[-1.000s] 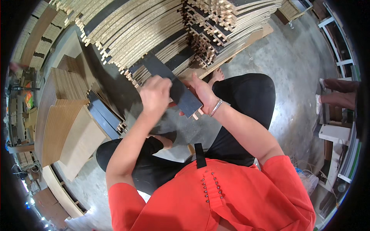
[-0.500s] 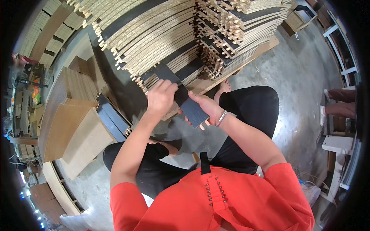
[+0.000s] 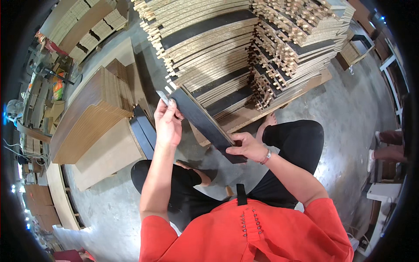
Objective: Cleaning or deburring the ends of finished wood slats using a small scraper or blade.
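Note:
A long, narrow dark board slants across in front of me, with pale wooden dowels at its far end. My right hand grips the near end, thumb on the broad face. At the far left end, my left hand pinches a flat, silvery blade-like piece close beside the board's edge. Whether the blade touches the board I cannot tell. Just beyond the board rises a large stack of dowelled chipboard panels.
Curved brown panels lean in a stack to the left, with dark narrow boards lying beside them. The stack ahead rests on a wooden base board. Another person's legs show at the right, near a white metal frame.
The board has turned onto its edge, and its dowelled end now points away from me. My left hand moved off its face to the far end; the blade now shows between its fingers.

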Motion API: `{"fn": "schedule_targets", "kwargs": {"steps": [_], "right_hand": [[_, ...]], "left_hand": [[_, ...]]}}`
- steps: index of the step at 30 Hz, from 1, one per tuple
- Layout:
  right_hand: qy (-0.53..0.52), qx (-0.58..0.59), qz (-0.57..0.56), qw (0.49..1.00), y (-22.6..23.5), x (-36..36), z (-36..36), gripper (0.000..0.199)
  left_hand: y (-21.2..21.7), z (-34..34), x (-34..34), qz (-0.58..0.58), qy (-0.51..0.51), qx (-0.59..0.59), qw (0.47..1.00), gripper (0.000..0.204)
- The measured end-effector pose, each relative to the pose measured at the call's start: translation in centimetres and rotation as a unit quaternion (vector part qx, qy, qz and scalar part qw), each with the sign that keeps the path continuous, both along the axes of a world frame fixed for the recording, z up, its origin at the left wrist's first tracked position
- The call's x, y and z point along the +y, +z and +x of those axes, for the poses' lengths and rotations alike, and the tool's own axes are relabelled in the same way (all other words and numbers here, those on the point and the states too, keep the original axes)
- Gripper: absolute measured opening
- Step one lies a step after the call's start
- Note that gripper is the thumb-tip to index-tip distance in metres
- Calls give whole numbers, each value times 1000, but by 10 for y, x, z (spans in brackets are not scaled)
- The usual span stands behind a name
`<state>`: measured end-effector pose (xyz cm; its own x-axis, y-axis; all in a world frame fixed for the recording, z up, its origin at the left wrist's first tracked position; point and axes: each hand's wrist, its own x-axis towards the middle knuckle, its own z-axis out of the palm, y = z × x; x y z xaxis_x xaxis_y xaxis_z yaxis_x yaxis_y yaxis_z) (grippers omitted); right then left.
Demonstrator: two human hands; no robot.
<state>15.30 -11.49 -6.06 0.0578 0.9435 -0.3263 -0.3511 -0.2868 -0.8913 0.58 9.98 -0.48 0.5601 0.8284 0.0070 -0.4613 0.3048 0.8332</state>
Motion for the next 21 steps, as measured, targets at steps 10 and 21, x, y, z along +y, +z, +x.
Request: {"fn": "schedule_targets", "kwargs": {"steps": [10, 21], "right_hand": [[-8, -73, 112, 991, 21, 22, -7, 31], [-55, -176, 181, 966, 19, 23, 5, 40]], "left_hand": [[16, 9, -56, 83, -149, -41, 984, 31], [3, 17, -60, 162, -204, -3, 965, 34]]}}
